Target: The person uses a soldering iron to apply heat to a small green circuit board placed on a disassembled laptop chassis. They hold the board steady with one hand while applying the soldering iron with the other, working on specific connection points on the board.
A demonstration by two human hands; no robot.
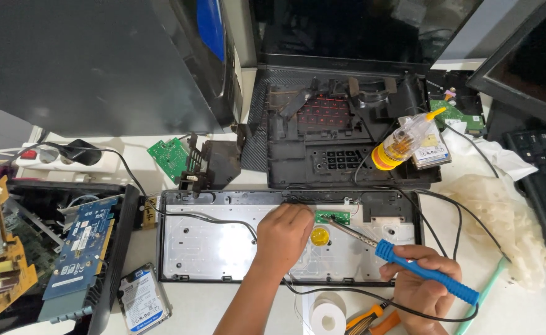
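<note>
Gripped in the right hand (420, 286), the blue-handled soldering iron (403, 260) is held in a closed fist, fingers wrapped around the ribbed sleeve and thumb on top. Its long axis runs diagonally, from the handle at lower right up and left along the metal shaft to the tip, which ends at the small green circuit board (333, 216).

That board sits on the opened keyboard (223, 248), a wide black frame with a pale backing sheet that lies lengthwise across the white desk (521, 310). The board is near the keyboard's upper edge, right of centre, just above a round yellow spot (320, 236) on the sheet.

From the grip, then, the board lies up and to the left, at the end of the shaft. The left hand (283, 234) is the nearer one: it rests on the keyboard just beside the board, knuckles up, fingers curled down and pinched toward the board's left edge (what they pinch, if anything, cannot be made out). Its forearm comes in from the bottom of the view, angled up and right.

The right wrist rests low on the desk near the keyboard's lower right corner, with the iron's black cord (347, 296) trailing beneath it.
</note>
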